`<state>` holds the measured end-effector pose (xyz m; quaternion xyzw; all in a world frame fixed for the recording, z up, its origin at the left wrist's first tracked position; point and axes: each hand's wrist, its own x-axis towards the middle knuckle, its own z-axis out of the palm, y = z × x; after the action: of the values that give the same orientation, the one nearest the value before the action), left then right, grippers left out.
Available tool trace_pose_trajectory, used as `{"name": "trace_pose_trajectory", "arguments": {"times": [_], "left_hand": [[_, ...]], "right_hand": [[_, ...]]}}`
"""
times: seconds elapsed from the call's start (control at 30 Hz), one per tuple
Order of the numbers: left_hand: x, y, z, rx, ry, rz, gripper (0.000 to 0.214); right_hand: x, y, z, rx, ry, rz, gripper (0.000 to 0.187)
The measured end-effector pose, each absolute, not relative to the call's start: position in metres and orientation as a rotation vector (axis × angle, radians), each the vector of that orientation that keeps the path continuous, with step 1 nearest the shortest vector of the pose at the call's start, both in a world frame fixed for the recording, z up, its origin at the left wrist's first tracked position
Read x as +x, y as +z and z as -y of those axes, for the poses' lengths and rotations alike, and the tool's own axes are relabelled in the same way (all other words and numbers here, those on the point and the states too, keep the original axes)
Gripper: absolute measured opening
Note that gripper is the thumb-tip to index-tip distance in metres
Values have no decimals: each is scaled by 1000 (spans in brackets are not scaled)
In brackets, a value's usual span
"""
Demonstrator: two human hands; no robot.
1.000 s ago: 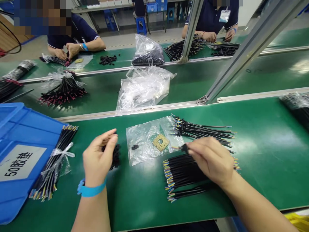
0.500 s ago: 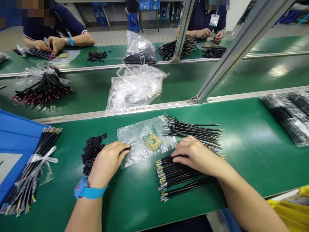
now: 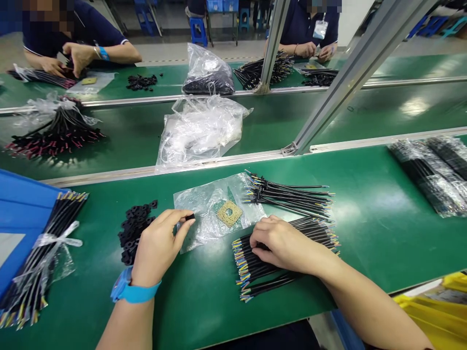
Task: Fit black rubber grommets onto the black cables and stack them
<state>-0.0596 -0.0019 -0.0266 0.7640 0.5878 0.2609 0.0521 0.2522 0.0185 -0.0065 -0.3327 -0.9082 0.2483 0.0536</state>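
Note:
Between the thumb and fingertips of my left hand (image 3: 160,243) is a small black rubber piece (image 3: 190,217), held above the left edge of a clear plastic bag (image 3: 193,199). A yellowish square pad with a round hole (image 3: 220,214) lies on that bag. Just left of the hand is a pile of similar black pieces (image 3: 134,224). My right hand (image 3: 279,243) rests over a row of black cables (image 3: 255,279) with blue and yellow wire ends, its fingers curled down onto one cable; the exact grip is partly hidden. Behind it lie cables fitted with black pieces (image 3: 292,194).
Tied cables (image 3: 47,243) lean by a blue bin (image 3: 25,204) at left. Wrapped cable bundles (image 3: 426,175) lie at far right. A metal post (image 3: 350,82) rises from the table's back rail. Beyond it are plastic bags (image 3: 204,129) and two people working.
My left hand has turned, so the black piece in its fingertips now shows clearly. My right hand has shifted slightly left and down over the cables. The whole view has moved a little.

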Motion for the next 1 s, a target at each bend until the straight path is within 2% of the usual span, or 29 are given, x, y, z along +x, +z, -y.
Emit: {"name": "trace_pose_trajectory", "arguments": {"times": [0.1,0.4,0.5,0.67,1.0], "left_hand": [[-58,-26,3,2320,788,-1778,22],[-57,-23,3,2316,819,-1782,24],[-56,-23,3,2293,828,-1783,24],[-52,-21,4,2254,845,-1782,26],[-44,-16,5,1997,945,-1743,27]], "right_hand": [[252,-6,-20,-997,834,2766,11],[250,-6,-20,-1004,900,2546,2],[246,-19,-24,-1049,760,2355,8],[237,-47,-31,-1045,411,2426,24],[238,-52,-30,-1078,101,2578,25]]}}
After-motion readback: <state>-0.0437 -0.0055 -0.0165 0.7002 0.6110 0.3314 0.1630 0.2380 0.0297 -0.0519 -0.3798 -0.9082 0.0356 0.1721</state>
